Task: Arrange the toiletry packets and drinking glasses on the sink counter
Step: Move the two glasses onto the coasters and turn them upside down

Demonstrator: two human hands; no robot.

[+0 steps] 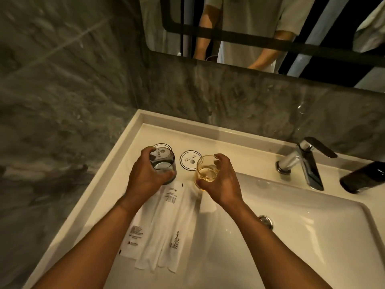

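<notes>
My left hand (145,174) grips a grey-tinted drinking glass (164,163) from above, over a round paper coaster (164,145) that shows behind its rim. My right hand (220,182) holds an amber drinking glass (206,170) at the right edge of a second round coaster (188,160), which lies bare. Several white toiletry packets (173,222) with dark print lie side by side on the white sink counter (100,184), just in front of both glasses and partly under my wrists.
The white basin (302,236) with its overflow ring (265,221) lies to the right. A chrome faucet (306,161) stands at the back right, a dark bottle (364,177) beside it. Grey stone walls close the left and back; a mirror hangs above.
</notes>
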